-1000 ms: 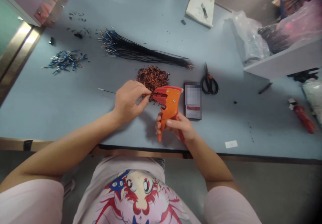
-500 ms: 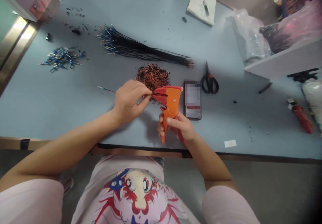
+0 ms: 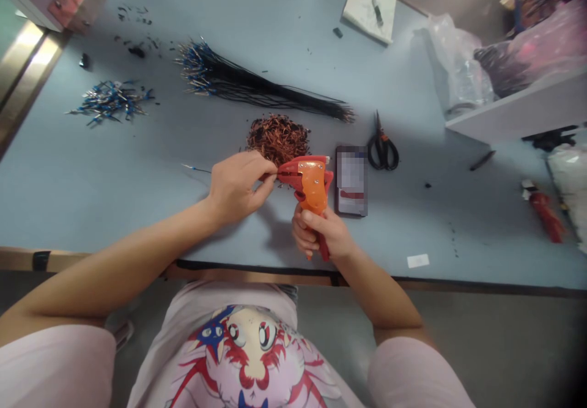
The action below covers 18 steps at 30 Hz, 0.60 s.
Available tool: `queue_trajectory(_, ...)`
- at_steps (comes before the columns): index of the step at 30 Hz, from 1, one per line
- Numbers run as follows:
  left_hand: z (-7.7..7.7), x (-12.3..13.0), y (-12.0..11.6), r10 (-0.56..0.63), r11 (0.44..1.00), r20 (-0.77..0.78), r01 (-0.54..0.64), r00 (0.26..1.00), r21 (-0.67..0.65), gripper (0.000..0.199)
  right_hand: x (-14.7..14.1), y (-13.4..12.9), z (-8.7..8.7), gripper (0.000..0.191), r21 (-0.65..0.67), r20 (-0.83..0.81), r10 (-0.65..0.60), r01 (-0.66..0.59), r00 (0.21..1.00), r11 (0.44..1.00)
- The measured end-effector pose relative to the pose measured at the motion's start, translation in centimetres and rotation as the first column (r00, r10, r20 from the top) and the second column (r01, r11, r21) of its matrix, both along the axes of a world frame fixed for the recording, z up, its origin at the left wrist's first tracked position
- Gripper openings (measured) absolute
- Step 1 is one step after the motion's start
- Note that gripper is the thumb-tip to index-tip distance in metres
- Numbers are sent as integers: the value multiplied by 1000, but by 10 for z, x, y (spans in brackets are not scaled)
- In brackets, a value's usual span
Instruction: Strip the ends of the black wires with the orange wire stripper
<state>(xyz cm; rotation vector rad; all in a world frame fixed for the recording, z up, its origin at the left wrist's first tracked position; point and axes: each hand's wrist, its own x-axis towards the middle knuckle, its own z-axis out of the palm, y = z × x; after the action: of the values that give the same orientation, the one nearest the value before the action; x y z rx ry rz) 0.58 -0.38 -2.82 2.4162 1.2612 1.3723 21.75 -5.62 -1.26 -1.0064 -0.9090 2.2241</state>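
My left hand [image 3: 241, 185] pinches a thin black wire [image 3: 202, 170], whose blue and silver tip sticks out to the left. The wire's other end meets the red jaws of an orange and red wire stripper [image 3: 313, 188]. Around the stripper's handles, my right hand [image 3: 323, 230] is closed, and the handles are squeezed together. Just behind the jaws lies a heap of copper-coloured scraps [image 3: 279, 139]. A long bundle of black wires [image 3: 275, 93] with blue and silver ends lies beyond it.
Loose blue and silver connectors [image 3: 114, 101] lie at the left. Right of the stripper are a phone [image 3: 351, 181] and black scissors [image 3: 384, 151]. A white bag [image 3: 370, 7] lies at the back, and a shelf [image 3: 513, 111] with plastic bags juts in at the right.
My right hand has squeezed the stripper's handles closer together, and the orange body has shifted against the red part. My left hand still holds the wire at the jaws.
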Motion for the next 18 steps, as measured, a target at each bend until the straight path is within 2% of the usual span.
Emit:
queue_trajectory(6,4,-2,1,-5,999,29,4,1000,33,15,3,4,-2,40,0,-93,33,-33,995,999)
queue_trajectory(8,4,-2,1,-4,1000,31,4,999,11,15,5,5,-2,38,17,-71,47,-46,996,999)
queue_trajectory(11,4,-3,2,11,1000,38,-10,999,-18,14,9,4,1,45,79,-37,50,-47,998,996)
queue_trajectory(14,5,-3,2,51,999,46,-51,998,-15,16,11,4,4,54,128,-43,-15,20,999,992)
queue_trajectory(18,5,-3,3,79,997,76,-78,994,-14,18,13,7,7,47,143,-18,-147,148,989,979)
